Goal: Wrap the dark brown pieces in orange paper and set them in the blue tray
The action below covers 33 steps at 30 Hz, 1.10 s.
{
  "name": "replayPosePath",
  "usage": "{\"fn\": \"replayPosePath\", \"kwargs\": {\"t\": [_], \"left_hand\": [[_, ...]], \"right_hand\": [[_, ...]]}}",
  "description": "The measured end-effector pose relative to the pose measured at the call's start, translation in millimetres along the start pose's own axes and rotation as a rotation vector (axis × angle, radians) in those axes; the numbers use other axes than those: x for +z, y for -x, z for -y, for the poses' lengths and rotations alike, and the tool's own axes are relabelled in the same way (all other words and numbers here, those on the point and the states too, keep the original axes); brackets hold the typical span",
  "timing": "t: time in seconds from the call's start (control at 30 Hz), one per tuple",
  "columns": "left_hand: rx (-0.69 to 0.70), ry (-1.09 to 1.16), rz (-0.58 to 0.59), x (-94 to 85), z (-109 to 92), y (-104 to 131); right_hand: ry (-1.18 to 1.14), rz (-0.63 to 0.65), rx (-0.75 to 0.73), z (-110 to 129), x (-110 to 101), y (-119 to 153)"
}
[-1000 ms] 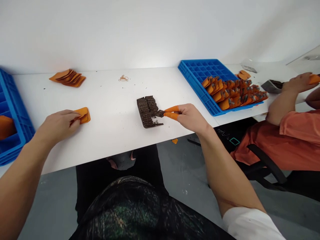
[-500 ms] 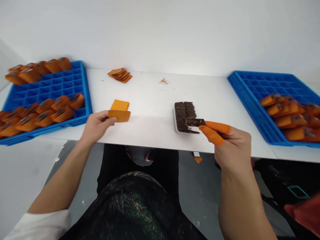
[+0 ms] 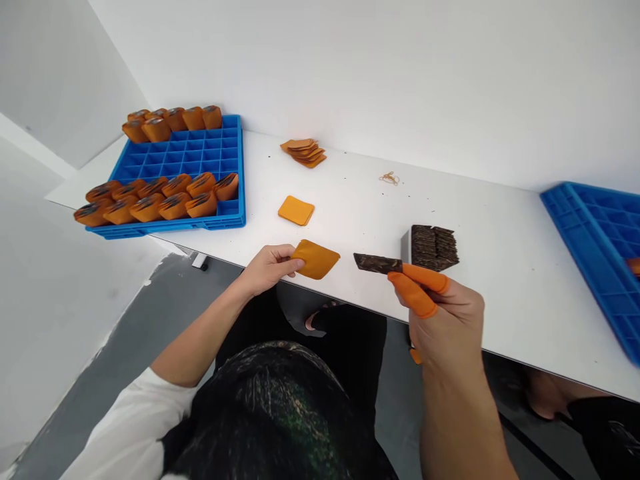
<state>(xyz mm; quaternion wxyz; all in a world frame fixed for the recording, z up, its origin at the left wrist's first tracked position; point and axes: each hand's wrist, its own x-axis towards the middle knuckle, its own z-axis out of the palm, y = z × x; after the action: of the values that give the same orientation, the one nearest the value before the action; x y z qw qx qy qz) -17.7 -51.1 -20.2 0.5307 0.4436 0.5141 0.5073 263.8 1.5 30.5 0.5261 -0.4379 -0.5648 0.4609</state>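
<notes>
My left hand [image 3: 273, 268] pinches the edge of an orange sheet [image 3: 316, 259] above the table's front edge. Just right of it, my right hand [image 3: 435, 300], with orange covers on thumb and forefinger, pinches a dark brown flat strip [image 3: 377, 263]. The strip points left toward the sheet, with a small gap between them. Behind the right hand, a white box [image 3: 406, 247] holds rows of similar dark strips [image 3: 434, 247]. A small stack of orange sheets [image 3: 297, 211] lies behind the left hand.
On the left stands a blue divided tray [image 3: 241, 173] with several orange wrapped bundles [image 3: 175, 205]. Another blue tray [image 3: 575, 240] is at the right. Fanned orange sheets [image 3: 304, 153] and rubber bands [image 3: 389, 178] lie near the wall. A person's leg [image 3: 545, 393] shows under the table.
The view has swung left. My right hand has lifted the dark strip off the box and brought it close to the orange sheet. The sheet in my left hand is now away from the stack.
</notes>
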Motion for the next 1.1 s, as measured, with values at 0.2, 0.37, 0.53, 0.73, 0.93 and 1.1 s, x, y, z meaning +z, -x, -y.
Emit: {"fn": "replayPosePath", "kwargs": {"t": [0.2,0.37,0.53,0.73,0.93,1.1], "left_hand": [[0.164,-0.004,-0.111,2.1,-5.1,4.7],[0.251,-0.04,-0.194,2.2,-7.8,9.9],[0.329,-0.037,-0.256,5.2,-11.7,13.4],[0.35,0.003,-0.26,8.6,-14.5,11.0],[0.37,-0.032,-0.259,10.1,-17.2,10.4],[0.442,-0.119,-0.259,8.9,-15.2,11.7]], "right_hand": [[0.006,-0.001,-0.053,14.2,11.4,3.2],[0.035,0.138,-0.16,32.0,25.6,5.1],[0.094,0.294,-0.227,43.1,33.5,5.6],[0.177,0.342,-0.347,53.2,39.9,5.4],[0.375,0.399,-0.56,56.2,43.5,-2.1],[0.743,0.458,-0.772,56.3,45.6,-6.9]]}}
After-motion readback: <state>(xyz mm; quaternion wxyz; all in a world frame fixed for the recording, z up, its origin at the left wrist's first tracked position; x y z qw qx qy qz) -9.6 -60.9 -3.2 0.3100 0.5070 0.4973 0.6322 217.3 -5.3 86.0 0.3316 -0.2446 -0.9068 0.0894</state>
